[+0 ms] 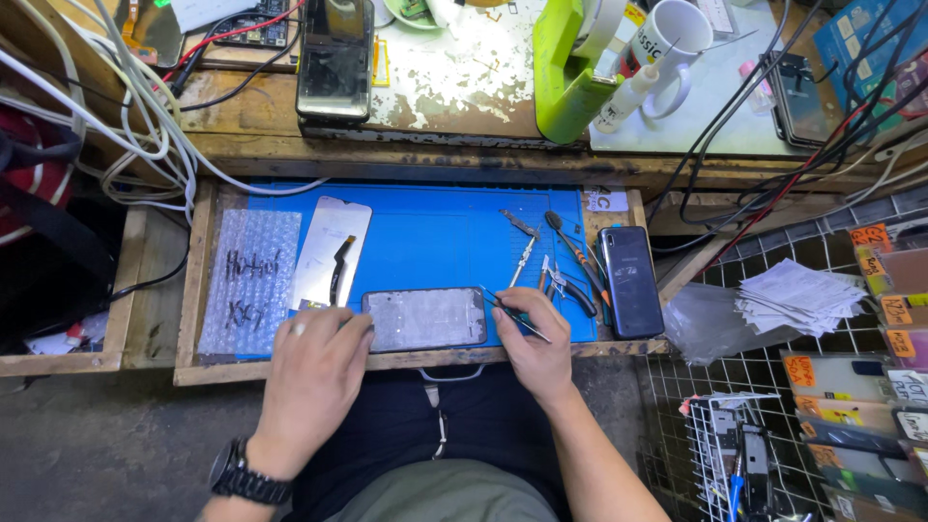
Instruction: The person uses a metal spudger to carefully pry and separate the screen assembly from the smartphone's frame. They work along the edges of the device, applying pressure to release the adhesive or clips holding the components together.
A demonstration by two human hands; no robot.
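Left hand point(314, 362) flat beside phone frame point(425, 318); right hand point(530, 333) seemingly pinching tweezers point(514, 314)

Phone frame point(425, 319) on mat point(435, 237), between both hands.

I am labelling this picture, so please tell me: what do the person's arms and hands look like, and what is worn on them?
Both forearms are bare, with no sleeves or gloves in view. The left hand has a black wristwatch with a round, chunky case on its wrist and a pale ring on one finger. The right hand wears nothing.

Both hands point(314, 362) point(532, 338) low, fingers curled
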